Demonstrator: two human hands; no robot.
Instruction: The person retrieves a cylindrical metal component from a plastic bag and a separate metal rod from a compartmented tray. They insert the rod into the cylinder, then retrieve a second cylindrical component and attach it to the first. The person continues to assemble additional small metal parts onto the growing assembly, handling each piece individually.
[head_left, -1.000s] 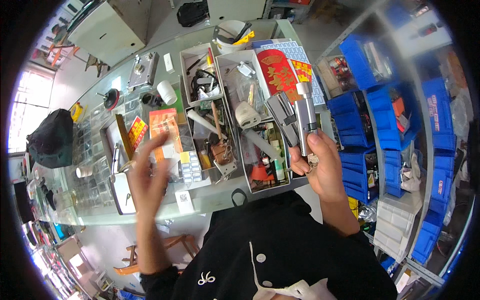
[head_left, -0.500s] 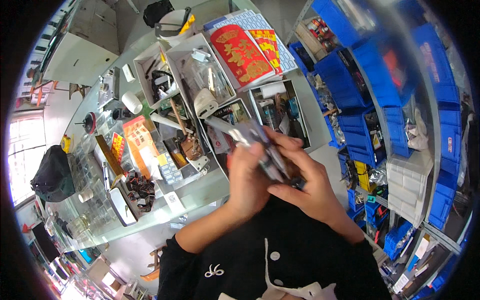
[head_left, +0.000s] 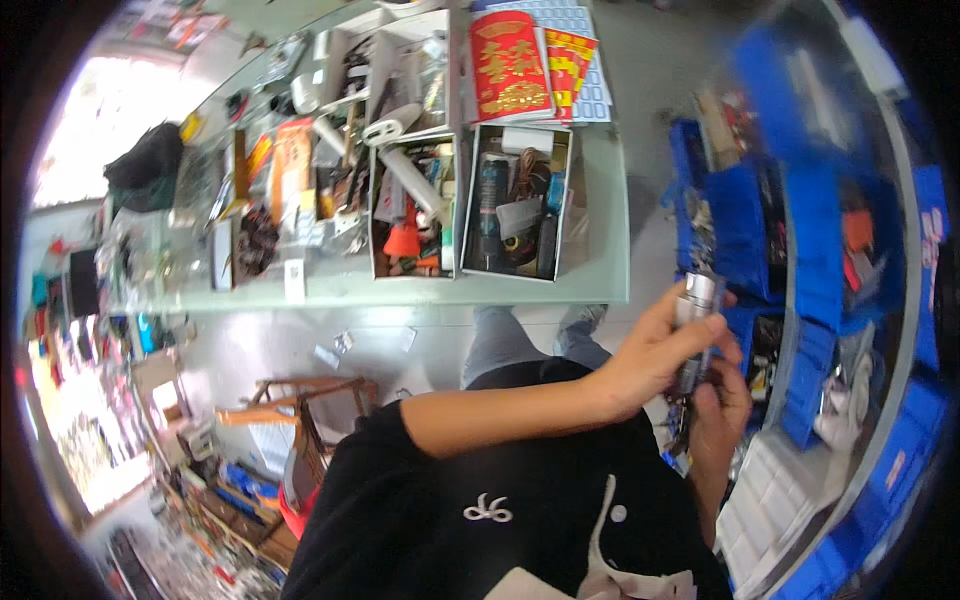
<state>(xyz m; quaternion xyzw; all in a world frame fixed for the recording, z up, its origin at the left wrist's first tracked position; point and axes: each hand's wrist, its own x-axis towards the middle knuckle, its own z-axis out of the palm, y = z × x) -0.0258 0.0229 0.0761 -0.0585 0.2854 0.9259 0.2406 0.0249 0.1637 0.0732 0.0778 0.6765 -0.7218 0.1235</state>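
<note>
At the right, beside the shelving, my left hand (head_left: 660,350) is closed round a silver and dark metal piece (head_left: 698,295). This piece is long and narrow and stands roughly upright in my grip; its exact kind cannot be made out. Just below and to the right, my right hand (head_left: 722,408) closes on the lower part of the same piece, thumb raised along it. Fingers cover much of its middle. Dark parts show at its lower end, blurred. Blue bins (head_left: 840,250) on the shelf lie just beyond both hands.
A glass-topped table (head_left: 345,292) stands ahead, its front edge before my legs. On it are a white box (head_left: 465,262) of tools, another box (head_left: 567,205) with a spray can, and red envelopes (head_left: 508,70). A wooden chair (head_left: 290,405) stands at the left.
My view and body have turned right, away from the table toward the shelves. Both hands have carried the metal piece along, and it now points more upright.
</note>
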